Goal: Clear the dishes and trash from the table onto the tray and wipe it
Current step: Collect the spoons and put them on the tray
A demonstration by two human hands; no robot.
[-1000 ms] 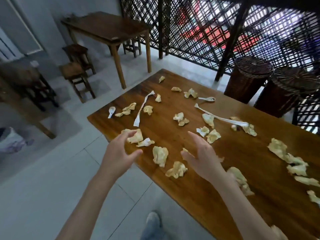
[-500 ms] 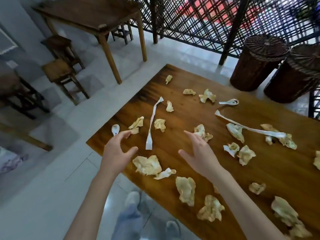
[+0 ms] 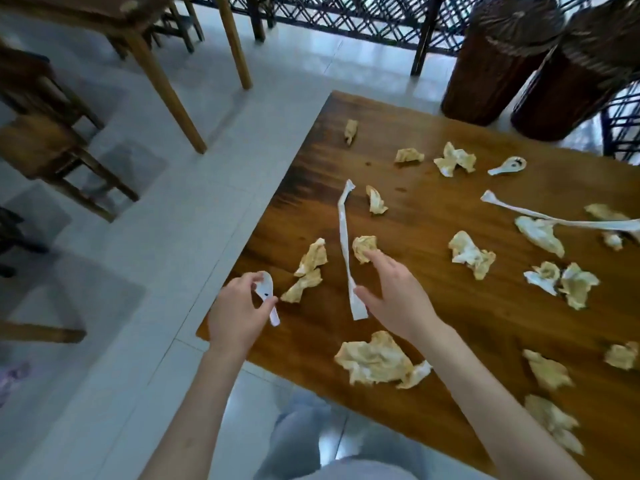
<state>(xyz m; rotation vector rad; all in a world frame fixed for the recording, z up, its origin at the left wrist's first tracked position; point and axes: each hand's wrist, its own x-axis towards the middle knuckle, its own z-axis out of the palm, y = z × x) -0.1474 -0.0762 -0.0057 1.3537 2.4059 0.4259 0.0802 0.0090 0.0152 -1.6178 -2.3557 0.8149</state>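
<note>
pinching a white spoon (image 3: 266,295) at the table's (image 3: 450,334) near corner, the left hand (image 3: 235,315) is collecting dishes first, likely. fingers spread and empty, the right hand (image 3: 394,296) is reaching over a paper strip (image 3: 345,247) toward a crumpled napkin (image 3: 363,247). no tray showing.

Left hand (image 3: 239,311) has now grasped the spoon (image 3: 266,295).

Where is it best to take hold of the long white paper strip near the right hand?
Probably at the flat near end of the long white paper strip, pinched from above beside the right hand. That end is wider and lies free; the far end is twisted thin.
</note>
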